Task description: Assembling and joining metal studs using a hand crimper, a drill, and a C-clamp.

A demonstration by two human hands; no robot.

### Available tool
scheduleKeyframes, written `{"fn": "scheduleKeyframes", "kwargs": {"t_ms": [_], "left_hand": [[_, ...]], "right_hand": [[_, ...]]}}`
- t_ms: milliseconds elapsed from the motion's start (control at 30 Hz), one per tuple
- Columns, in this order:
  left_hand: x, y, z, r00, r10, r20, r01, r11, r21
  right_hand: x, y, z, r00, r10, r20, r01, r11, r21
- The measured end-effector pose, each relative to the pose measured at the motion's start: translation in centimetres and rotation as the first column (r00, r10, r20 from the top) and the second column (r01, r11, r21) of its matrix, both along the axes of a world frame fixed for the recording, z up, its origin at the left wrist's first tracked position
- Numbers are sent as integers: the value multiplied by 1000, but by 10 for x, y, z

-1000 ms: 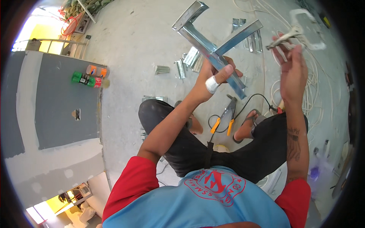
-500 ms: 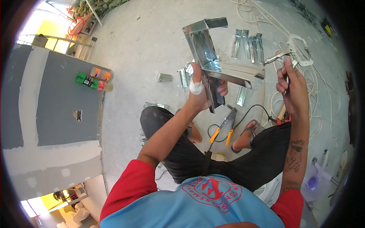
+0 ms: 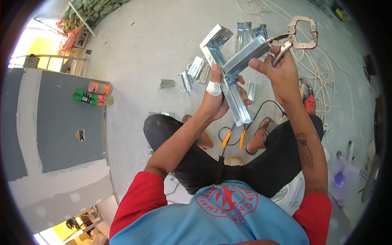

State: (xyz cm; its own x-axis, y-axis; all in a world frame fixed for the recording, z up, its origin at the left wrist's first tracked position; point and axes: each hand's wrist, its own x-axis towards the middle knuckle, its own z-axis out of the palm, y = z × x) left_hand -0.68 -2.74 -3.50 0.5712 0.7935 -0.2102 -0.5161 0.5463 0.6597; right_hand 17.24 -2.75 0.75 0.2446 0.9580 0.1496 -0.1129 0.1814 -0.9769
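My left hand (image 3: 216,100), with white tape round the thumb, grips a bent bracket of shiny metal channel (image 3: 233,90). One arm of the bracket reaches toward my right hand, and another end bends over at the far side. In my right hand (image 3: 281,73) is a locking C-clamp (image 3: 301,45), held by its handles with the large jaws pointing away to the right. The bracket's right arm ends close to the clamp; whether they touch I cannot tell. Below the bracket, snips with orange handles (image 3: 226,139) lie on the floor between my feet, their blades partly hidden.
Several cut metal channel pieces (image 3: 196,67) lie on the floor ahead. White cable (image 3: 326,87) is coiled at the right beside a red power tool (image 3: 310,103). At the left, a green-capped bottle (image 3: 87,97) and an orange-labelled bottle (image 3: 99,87) rest by a grey board (image 3: 61,122).
The bracket has turned in my left hand, its right arm now angled upward. My right hand has moved left and away from me, bringing the clamp close to the bracket's end.
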Motion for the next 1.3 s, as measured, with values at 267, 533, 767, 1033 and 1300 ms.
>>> {"fn": "scheduleKeyframes", "kwargs": {"t_ms": [267, 533, 767, 1033, 1300], "left_hand": [[8, -10, -1, 947, 183, -263, -149, 978, 146], [5, -10, 4, 875, 323, -360, -205, 922, 327], [4, -8, 5, 832, 448, -328, -284, 851, 442], [-5, -2, 0, 861, 404, -309, -220, 844, 490], [-5, 0, -10, 905, 357, -232, -230, 869, 439]], "right_hand": [[-10, 6, -5, 956, 80, -282, -82, 997, 3], [-28, 3, -8, 938, -53, -342, 66, 997, 27], [-37, 0, -8, 904, -35, -426, 77, 994, 82], [-35, -2, -10, 925, -23, -379, 42, 998, 40], [-31, -1, -7, 924, -16, -382, 18, 1000, 0]]}}
